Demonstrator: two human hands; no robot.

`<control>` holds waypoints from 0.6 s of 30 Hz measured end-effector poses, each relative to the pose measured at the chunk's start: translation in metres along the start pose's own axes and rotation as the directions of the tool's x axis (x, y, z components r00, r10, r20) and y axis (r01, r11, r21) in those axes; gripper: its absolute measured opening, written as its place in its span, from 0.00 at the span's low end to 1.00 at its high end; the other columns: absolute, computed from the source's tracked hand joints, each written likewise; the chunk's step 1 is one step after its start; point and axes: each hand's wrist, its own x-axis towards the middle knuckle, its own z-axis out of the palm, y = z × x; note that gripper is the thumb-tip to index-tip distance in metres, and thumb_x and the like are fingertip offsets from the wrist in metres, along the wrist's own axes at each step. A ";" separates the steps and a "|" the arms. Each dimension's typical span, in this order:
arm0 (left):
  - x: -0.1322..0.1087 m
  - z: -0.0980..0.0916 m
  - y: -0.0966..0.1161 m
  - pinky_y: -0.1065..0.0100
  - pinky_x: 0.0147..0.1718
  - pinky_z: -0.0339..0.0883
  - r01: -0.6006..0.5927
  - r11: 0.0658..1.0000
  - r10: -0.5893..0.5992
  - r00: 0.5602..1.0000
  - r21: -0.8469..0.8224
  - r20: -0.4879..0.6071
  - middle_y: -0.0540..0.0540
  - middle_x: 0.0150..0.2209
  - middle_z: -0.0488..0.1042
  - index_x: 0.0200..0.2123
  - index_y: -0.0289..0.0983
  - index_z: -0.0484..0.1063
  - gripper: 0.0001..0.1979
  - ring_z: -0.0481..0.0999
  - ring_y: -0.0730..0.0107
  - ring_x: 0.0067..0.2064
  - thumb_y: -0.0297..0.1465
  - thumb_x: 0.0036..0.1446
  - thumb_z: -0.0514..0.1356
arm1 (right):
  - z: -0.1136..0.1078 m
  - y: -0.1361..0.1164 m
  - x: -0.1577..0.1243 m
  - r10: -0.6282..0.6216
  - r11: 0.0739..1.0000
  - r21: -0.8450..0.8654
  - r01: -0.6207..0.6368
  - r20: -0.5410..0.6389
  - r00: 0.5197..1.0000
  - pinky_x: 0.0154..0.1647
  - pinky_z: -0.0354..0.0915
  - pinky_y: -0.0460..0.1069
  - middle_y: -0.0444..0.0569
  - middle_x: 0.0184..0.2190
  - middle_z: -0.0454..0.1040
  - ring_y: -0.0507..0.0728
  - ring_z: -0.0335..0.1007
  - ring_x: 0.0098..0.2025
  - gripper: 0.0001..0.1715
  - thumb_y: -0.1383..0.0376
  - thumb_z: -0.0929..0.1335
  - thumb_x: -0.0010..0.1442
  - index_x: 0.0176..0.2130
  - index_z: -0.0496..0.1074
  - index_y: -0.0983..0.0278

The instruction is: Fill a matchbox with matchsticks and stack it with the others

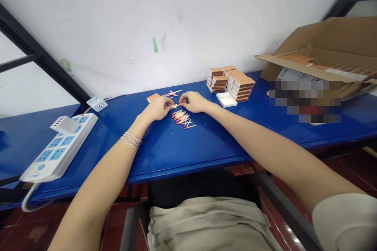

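Observation:
My left hand (159,107) is closed, its fingertips pinching matchsticks (175,106) that stick out toward my other hand. Facing it, my right hand (193,102) has thumb and fingers pinched at the other end of those sticks. Just below both hands lies a loose pile of red-tipped matches (181,117). Beyond them is a smaller scatter of matches (173,93). An orange matchbox (153,97) lies behind my left hand, partly covered by it. To the right of my right hand sits an open white matchbox tray (226,100).
Stacked matchboxes (240,80) stand near the wall at the right. Further right is an open cardboard box (330,43) with more boxes inside, beside a blurred-out patch. A white power strip (60,147) and a small white device (98,103) lie left on the blue table (176,149).

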 end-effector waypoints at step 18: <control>0.000 -0.001 0.001 0.65 0.39 0.68 0.001 1.000 -0.001 1.000 0.000 0.003 0.44 0.36 0.79 0.37 0.35 0.77 0.09 0.75 0.67 0.34 0.29 0.58 0.57 | -0.022 -0.001 -0.006 -0.163 0.954 0.283 0.101 0.203 0.966 0.28 0.59 0.45 0.45 0.25 0.76 0.49 0.65 0.25 0.10 0.65 0.70 0.50 0.34 0.80 0.67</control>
